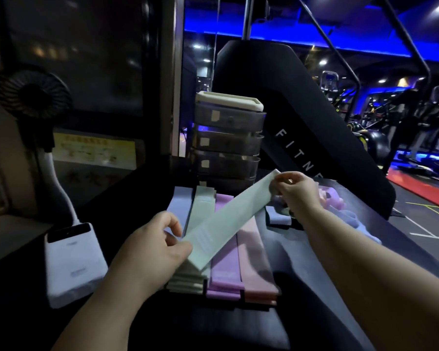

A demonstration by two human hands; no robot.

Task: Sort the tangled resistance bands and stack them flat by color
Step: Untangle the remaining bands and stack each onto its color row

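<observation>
Holding a pale green band (228,221) taut and flat in the air, the person seems to be at the straightening step, just ahead of stacking. The left hand (157,247) pinches the near end between thumb and curled fingers at about seven o'clock. The right hand (297,191) pinches the far end at about two o'clock, so the band slants across the sorted piles. Below it on the dark surface (322,252) four flat piles lie side by side: a blue stack (175,206), a green stack (185,285), a purple stack (223,274) and a pink stack (257,264). The next move probably calls for swinging the far end round towards twelve o'clock, so the band lines up with the green stack and can be lowered square onto it. An unsorted heap (327,198) of pink and blue bands waits at two o'clock, beyond the right hand. A drawer unit (228,140) stands close behind the piles at twelve o'clock and limits overshoot. A fan (32,95) with its white base (74,259) sits at nine o'clock, near the left elbow's path.
</observation>
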